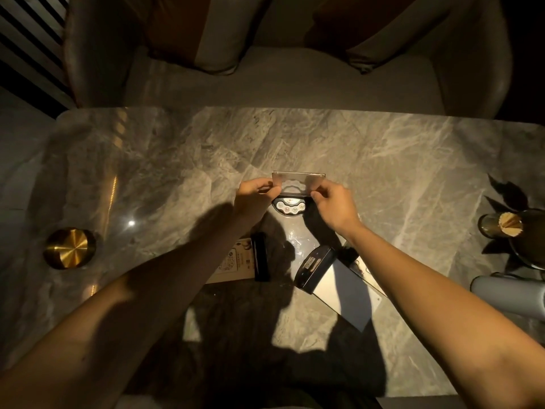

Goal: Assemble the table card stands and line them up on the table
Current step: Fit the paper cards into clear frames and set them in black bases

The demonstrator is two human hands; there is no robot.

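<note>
We hold a card (298, 183) upright between our left hand (253, 193) and right hand (333, 203), just above a base (290, 206) on the table (383, 160) at its middle. Nearer to us lie two more stands: one (261, 256) to the left on a card (233, 262), one (314, 265) to the right, touching a sheet (345, 293). A round box (69, 247) sits far left, a vase (501, 225) and a bottle (513, 293) far right, and a seat (283, 75) lies beyond the far edge.
</note>
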